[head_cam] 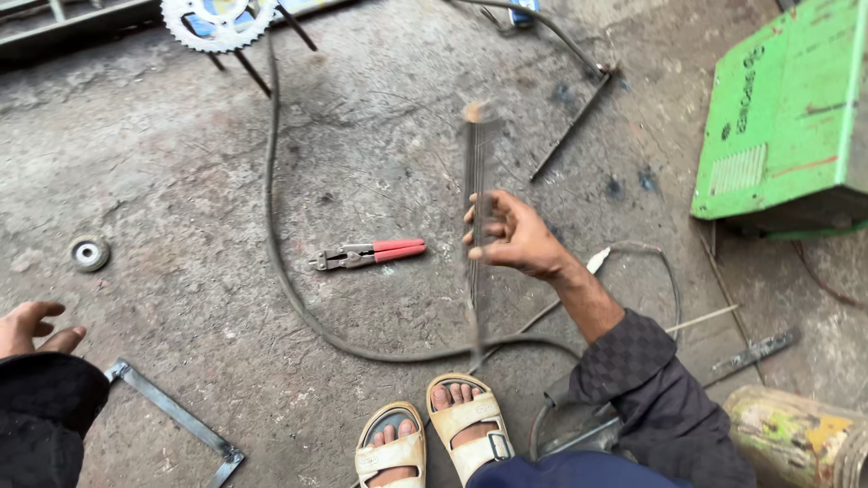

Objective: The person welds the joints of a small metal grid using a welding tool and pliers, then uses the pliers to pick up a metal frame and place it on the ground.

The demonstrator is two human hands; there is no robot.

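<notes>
My right hand [517, 237] is closed around a bundle of thin metal rods [476, 154], held upright over the concrete floor and blurred by motion. The bundle's lower end reaches down toward my sandalled feet [434, 434]. My left hand [36, 327] hovers at the far left edge, fingers loosely apart and holding nothing; a dark sleeve covers the wrist. Pliers with red handles [366, 255] lie on the floor just left of the rods, apart from both hands.
A black cable [271, 208] curves across the floor. A toothed sprocket [220, 20] sits at the top, a green metal box [778, 117] at right. A small round disc [89, 254], a bent metal angle frame [172, 416], a flat bar [570, 126] and a worn cylinder [796, 434] lie around.
</notes>
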